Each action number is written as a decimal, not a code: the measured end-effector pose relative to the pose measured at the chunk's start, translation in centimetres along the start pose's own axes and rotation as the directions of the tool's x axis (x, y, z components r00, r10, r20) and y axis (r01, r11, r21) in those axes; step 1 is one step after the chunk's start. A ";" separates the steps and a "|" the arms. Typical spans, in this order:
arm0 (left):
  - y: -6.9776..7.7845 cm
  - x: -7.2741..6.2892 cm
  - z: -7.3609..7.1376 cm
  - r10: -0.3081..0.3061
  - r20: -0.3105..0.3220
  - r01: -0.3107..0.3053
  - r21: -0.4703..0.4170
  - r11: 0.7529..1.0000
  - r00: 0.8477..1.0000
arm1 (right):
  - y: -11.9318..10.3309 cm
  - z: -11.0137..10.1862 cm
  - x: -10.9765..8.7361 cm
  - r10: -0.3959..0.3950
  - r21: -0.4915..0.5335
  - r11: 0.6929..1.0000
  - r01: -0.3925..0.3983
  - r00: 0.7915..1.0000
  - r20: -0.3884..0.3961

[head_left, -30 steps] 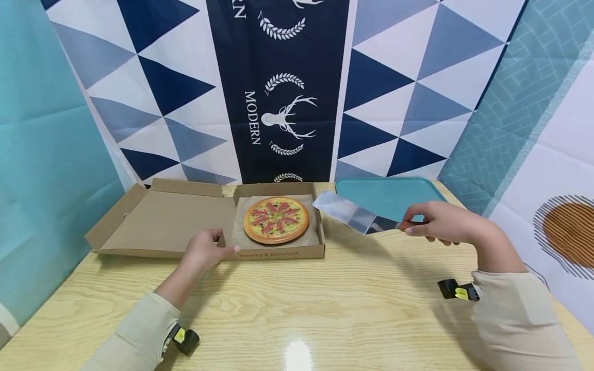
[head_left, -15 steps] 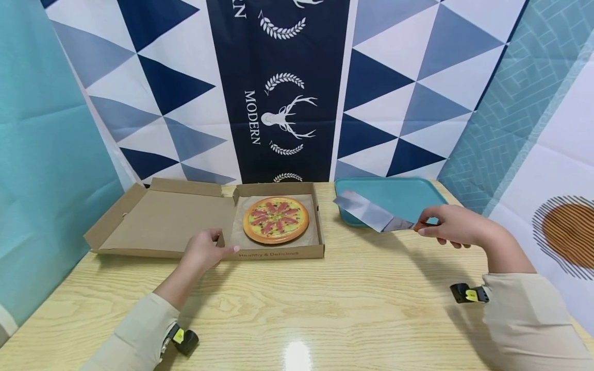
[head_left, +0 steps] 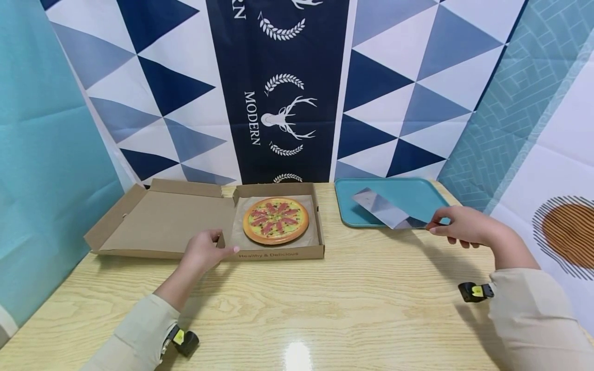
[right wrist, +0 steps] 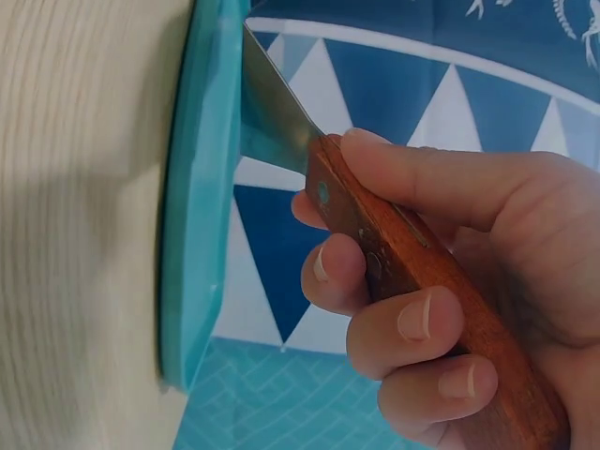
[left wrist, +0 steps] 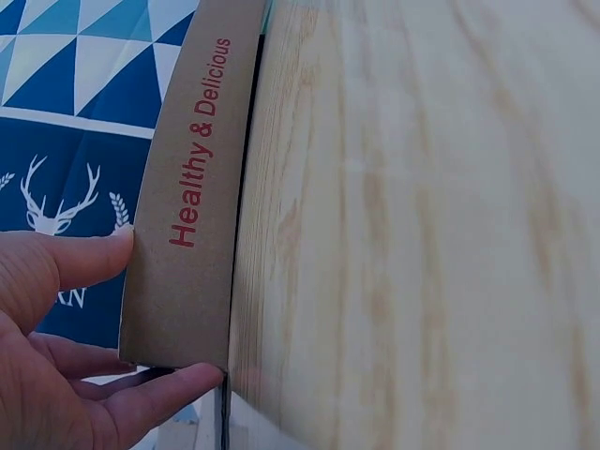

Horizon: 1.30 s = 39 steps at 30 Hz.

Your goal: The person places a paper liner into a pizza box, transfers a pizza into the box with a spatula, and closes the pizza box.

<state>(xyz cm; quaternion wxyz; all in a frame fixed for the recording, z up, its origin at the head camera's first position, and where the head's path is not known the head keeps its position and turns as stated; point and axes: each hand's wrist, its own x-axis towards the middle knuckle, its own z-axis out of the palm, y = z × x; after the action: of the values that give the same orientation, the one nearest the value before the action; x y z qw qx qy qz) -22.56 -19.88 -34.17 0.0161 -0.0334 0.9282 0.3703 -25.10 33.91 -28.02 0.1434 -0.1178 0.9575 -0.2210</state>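
An open cardboard pizza box (head_left: 274, 253) stands on the table, its lid (head_left: 167, 216) folded out to the left. A round pizza (head_left: 276, 220) lies on paper inside it. My left hand (head_left: 202, 251) holds the box at its front left corner, the thumb on the front wall's top edge and a fingertip (left wrist: 202, 377) at the lower corner. My right hand (head_left: 464, 225) grips a spatula by its wooden handle (right wrist: 403, 262). The metal blade (head_left: 380, 207) points left and overlaps the front left part of the teal tray (head_left: 417, 193); nothing lies on it.
The wooden table (head_left: 297, 304) reaches from the box and tray toward me. A patterned cloth backdrop (head_left: 287, 93) rises right behind both, with cloth on the left and right sides too. A strip of table separates box from tray.
My right hand has moved right with the spatula, taking the blade from beside the box to over the tray. The left hand, box and pizza have stayed in place.
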 end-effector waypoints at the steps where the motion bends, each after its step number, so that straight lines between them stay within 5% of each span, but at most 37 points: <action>1: 0.0 0.0 0.0 0.000 0.000 0.000 -0.001 1.000 1.000 | 0.2 0.0 0.1 0.003 -0.001 1.000 -0.003 1.000 -0.004; 20: 0.0 0.1 0.1 -0.001 -0.007 0.001 -0.005 1.000 1.000 | 3.0 0.2 1.0 0.058 0.011 0.998 -0.058 0.996 -0.073; 39: 0.0 0.0 0.0 -0.001 -0.004 0.001 0.006 1.000 1.000 | 4.0 0.4 1.6 0.217 0.101 0.973 -0.208 0.971 -0.098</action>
<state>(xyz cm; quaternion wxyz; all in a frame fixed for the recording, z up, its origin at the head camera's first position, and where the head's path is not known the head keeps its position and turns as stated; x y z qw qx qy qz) -22.51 -19.91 -34.19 0.0145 -0.0347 0.9292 0.3676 -27.08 36.74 -30.56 0.1192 0.0041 0.9601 -0.2531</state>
